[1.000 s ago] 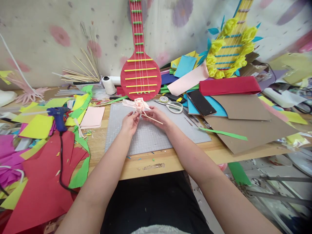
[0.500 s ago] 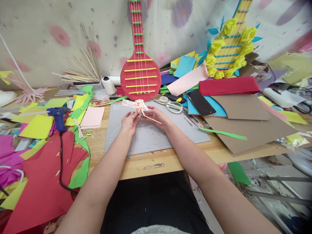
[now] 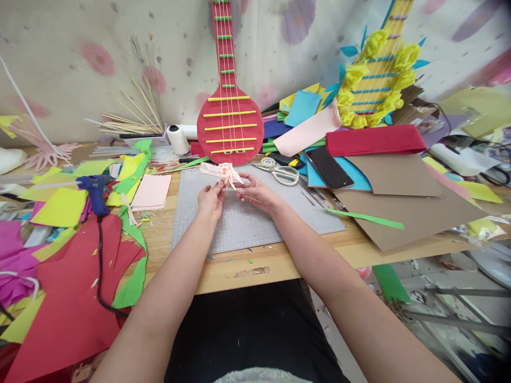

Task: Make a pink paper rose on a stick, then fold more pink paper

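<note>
A pale pink crepe-paper flower (image 3: 227, 174) is held above the grey cutting mat (image 3: 239, 229), a loose end of its paper strip sticking out to the left. My left hand (image 3: 211, 202) pinches the flower at its base between thumb and fingers. On the other side, my right hand (image 3: 258, 192) curls its fingers at the flower's lower right edge, thumb below. The thin stick of the flower is mostly hidden by the right hand. Just behind stands a red paper lute shape (image 3: 230, 130) with yellow and green bars and white strings.
White-handled scissors (image 3: 285, 175), a phone (image 3: 329, 167) and brown cardboard (image 3: 399, 213) lie to the right. At left are pink paper squares (image 3: 151, 191), a blue glue gun (image 3: 97, 192) with a black cord, and red paper (image 3: 75, 282). A yellow flowered lute shape (image 3: 377, 80) leans behind.
The flower has turned in my fingers; its stick, which pointed right across my right hand, now hardly shows. My right fingers have shifted slightly at the flower.
</note>
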The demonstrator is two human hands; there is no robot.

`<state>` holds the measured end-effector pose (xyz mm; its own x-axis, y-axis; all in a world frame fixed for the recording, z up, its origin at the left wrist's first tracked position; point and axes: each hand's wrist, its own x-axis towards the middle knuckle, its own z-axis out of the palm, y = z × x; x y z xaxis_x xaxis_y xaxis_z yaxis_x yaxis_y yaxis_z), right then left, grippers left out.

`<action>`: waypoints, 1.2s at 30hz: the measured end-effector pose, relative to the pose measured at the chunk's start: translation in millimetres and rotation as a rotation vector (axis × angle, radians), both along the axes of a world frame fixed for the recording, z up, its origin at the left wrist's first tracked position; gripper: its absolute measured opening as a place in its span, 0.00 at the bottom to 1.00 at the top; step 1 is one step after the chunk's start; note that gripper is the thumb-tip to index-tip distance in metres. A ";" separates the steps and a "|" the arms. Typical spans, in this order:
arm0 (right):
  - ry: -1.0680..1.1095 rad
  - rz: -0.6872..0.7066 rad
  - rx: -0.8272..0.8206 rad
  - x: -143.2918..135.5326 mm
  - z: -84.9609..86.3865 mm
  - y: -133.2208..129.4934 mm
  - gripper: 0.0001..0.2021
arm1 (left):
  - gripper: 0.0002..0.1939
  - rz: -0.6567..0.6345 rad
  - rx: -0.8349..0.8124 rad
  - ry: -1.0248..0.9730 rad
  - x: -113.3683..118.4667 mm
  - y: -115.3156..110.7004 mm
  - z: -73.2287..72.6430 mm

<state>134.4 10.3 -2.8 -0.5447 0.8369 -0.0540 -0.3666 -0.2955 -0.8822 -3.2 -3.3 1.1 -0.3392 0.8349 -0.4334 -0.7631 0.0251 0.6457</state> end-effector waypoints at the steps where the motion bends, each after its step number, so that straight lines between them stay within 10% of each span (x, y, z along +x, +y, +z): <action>1: 0.000 -0.001 -0.003 0.0 0.4 0.0 0.25 | 0.21 0.005 -0.004 -0.008 0.2 -0.1 0.5; 14: -0.004 -0.014 -0.117 2.9 4.6 1.7 0.24 | 0.09 -0.153 0.014 -0.011 -2.7 -1.1 3.5; 36: -0.294 -0.038 -0.082 -5.7 -0.9 -0.4 0.13 | 0.08 -0.040 0.031 0.032 -3.9 0.5 1.0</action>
<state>128.8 9.9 -3.7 -0.4640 0.8426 -0.2732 -0.1111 -0.3614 -0.9258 -7.1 -2.8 2.1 -0.3182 0.8610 -0.3967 -0.7412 0.0349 0.6704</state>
